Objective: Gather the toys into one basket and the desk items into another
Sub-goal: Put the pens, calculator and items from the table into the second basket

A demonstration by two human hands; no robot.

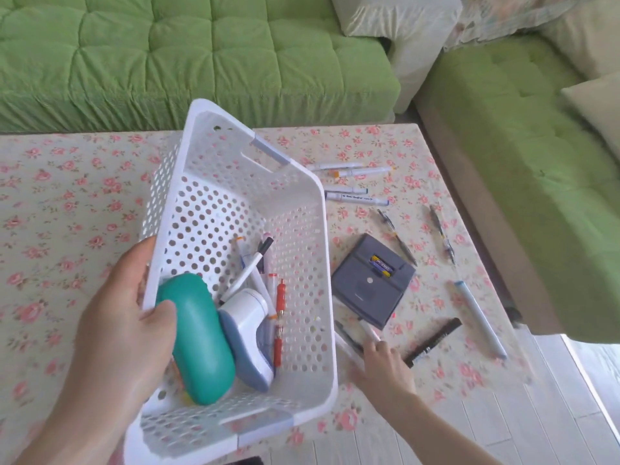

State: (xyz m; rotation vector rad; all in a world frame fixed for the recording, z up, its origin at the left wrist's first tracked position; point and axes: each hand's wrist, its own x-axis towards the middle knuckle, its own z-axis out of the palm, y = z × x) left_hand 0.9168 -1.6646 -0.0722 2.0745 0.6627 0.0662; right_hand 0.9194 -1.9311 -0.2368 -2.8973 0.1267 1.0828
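Sofa (201,55): green, behind. Table (67,196): floral cloth. Basket (208,182): white, tilted, part filled; my left hand (120,323) grips its left rim. Right hand (382,364): the nearer one, fingers down on the cloth; grasp blurred, cannot tell. Marker (368,329): at my right fingertips, beside basket's right wall, long axis running away-left.

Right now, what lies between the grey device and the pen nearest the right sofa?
One dark pen, slanted, close beside the grey device; the head view shows it.
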